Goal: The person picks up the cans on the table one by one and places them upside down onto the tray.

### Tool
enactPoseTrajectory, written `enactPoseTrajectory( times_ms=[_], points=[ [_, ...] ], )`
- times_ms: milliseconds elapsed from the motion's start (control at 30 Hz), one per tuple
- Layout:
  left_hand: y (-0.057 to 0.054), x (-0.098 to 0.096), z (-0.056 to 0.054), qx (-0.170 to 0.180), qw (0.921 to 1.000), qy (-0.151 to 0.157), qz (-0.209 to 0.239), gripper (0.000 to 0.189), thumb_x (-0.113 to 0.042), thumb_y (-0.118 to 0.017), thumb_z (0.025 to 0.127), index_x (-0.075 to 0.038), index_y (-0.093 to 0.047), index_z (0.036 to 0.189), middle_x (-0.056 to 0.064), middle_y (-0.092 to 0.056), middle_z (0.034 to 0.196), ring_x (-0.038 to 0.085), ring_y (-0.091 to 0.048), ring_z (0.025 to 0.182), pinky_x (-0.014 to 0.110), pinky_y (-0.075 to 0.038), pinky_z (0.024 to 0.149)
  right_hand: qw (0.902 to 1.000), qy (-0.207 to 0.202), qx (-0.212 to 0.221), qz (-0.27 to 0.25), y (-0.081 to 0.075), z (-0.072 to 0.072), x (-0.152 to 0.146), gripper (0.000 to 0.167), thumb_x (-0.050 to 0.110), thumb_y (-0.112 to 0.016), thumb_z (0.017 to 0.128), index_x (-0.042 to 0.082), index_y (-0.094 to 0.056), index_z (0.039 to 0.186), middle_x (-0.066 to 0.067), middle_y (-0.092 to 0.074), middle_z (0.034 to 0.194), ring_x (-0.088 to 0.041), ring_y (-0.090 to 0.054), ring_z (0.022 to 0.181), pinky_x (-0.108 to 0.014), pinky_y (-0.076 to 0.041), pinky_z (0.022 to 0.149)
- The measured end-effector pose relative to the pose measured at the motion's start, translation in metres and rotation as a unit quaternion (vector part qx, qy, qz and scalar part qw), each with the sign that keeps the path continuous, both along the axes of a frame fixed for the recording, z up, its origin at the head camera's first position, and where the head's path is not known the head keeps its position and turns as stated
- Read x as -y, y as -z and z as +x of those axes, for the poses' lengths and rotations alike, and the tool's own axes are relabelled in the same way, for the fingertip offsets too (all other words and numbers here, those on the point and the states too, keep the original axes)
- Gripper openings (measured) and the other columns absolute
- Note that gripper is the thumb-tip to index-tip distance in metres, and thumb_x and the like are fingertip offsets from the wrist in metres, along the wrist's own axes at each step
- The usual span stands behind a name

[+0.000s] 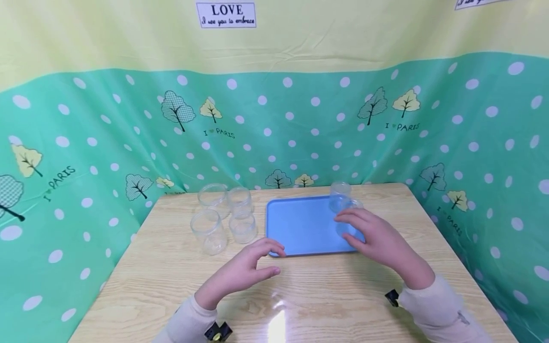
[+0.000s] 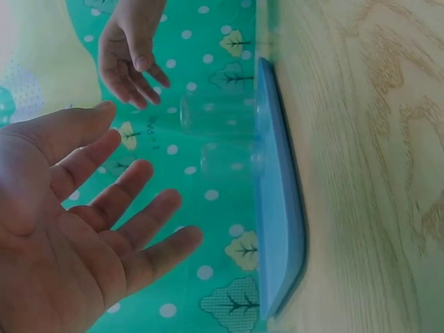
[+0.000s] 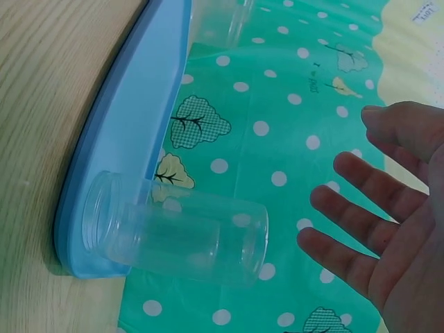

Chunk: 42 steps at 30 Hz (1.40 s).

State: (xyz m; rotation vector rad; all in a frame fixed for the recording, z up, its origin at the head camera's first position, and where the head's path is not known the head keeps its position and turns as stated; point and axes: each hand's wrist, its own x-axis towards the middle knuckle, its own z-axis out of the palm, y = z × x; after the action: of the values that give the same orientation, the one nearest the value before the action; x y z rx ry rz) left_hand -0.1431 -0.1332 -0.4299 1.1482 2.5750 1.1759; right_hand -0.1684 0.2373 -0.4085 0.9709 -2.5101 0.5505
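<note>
Fingers spread and loosely bent, my right hand (image 1: 383, 240) hovers above the right end of a blue tray (image 1: 300, 226). Just beyond its fingertips a clear plastic jar (image 3: 184, 236) stands on the tray, apart from the hand in the right wrist view, its ridged end down. Behind it stands another clear jar (image 1: 340, 195); in the head view my fingers partly cover the nearer one. My left hand (image 1: 244, 269) is held over the table by the tray's front left corner. Its fingers are relaxed and parted, and its palm is bare in the left wrist view.
Left of the tray, several clear jars stand close together on the wooden table (image 1: 163, 276), among them a wide jar (image 1: 209, 233) and a small jar (image 1: 243, 227). A green and yellow patterned curtain (image 1: 274, 124) encloses the back and sides.
</note>
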Motion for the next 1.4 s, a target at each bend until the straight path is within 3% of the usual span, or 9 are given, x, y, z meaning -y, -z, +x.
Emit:
enactPoseTrajectory(
  times_ms=[167, 400, 633, 1067, 1400],
  points=[
    [0.002, 0.001, -0.004, 0.001, 1.0, 0.007, -0.001, 0.03, -0.019, -0.073, 0.096, -0.028, -0.063, 0.123, -0.002, -0.062, 0.133, 0.014, -0.056, 0.129, 0.038, -0.05, 0.107, 1.0, -0.003, 0.002, 0.002, 0.001, 0.0, -0.001, 0.044, 0.018, -0.082, 0.087, 0.017, -0.067, 0.128, 0.005, -0.064, 0.131, -0.02, -0.06, 0.125, -0.044, -0.056, 0.101],
    [-0.001, 0.004, -0.011, 0.004, 0.9998, 0.0, -0.019, 0.031, -0.022, -0.073, 0.097, -0.029, -0.062, 0.125, -0.008, -0.061, 0.133, 0.012, -0.055, 0.129, 0.041, -0.05, 0.108, 1.0, -0.001, 0.003, 0.006, -0.001, -0.002, -0.001, 0.044, 0.019, -0.082, 0.088, 0.018, -0.067, 0.129, 0.005, -0.064, 0.132, -0.02, -0.059, 0.126, -0.044, -0.055, 0.102],
    [-0.01, 0.01, -0.015, 0.008, 0.9986, -0.017, -0.05, 0.03, -0.023, -0.072, 0.097, -0.03, -0.063, 0.126, -0.013, -0.059, 0.134, 0.012, -0.053, 0.132, 0.042, -0.047, 0.112, 0.9999, -0.007, 0.004, 0.008, -0.001, 0.0, 0.0, 0.045, 0.018, -0.082, 0.087, 0.017, -0.067, 0.129, 0.004, -0.064, 0.131, -0.02, -0.06, 0.125, -0.043, -0.056, 0.101],
    [-0.023, 0.029, -0.028, -0.031, 0.9948, -0.036, -0.09, 0.031, -0.023, -0.072, 0.097, -0.021, -0.064, 0.128, -0.009, -0.059, 0.132, 0.014, -0.054, 0.131, 0.042, -0.048, 0.11, 0.9997, -0.008, 0.01, 0.021, 0.001, -0.002, 0.0, 0.045, 0.021, -0.081, 0.089, 0.018, -0.065, 0.131, 0.004, -0.064, 0.131, -0.019, -0.061, 0.123, -0.043, -0.057, 0.099],
    [-0.043, 0.039, -0.033, -0.088, 0.9824, -0.043, -0.159, 0.031, -0.025, -0.073, 0.097, -0.019, -0.064, 0.126, -0.006, -0.06, 0.128, 0.016, -0.058, 0.124, 0.04, -0.053, 0.104, 0.9994, -0.003, 0.021, 0.029, 0.001, -0.001, 0.002, 0.044, 0.021, -0.081, 0.089, 0.019, -0.066, 0.13, 0.005, -0.065, 0.129, -0.018, -0.062, 0.122, -0.042, -0.058, 0.098]
  ],
)
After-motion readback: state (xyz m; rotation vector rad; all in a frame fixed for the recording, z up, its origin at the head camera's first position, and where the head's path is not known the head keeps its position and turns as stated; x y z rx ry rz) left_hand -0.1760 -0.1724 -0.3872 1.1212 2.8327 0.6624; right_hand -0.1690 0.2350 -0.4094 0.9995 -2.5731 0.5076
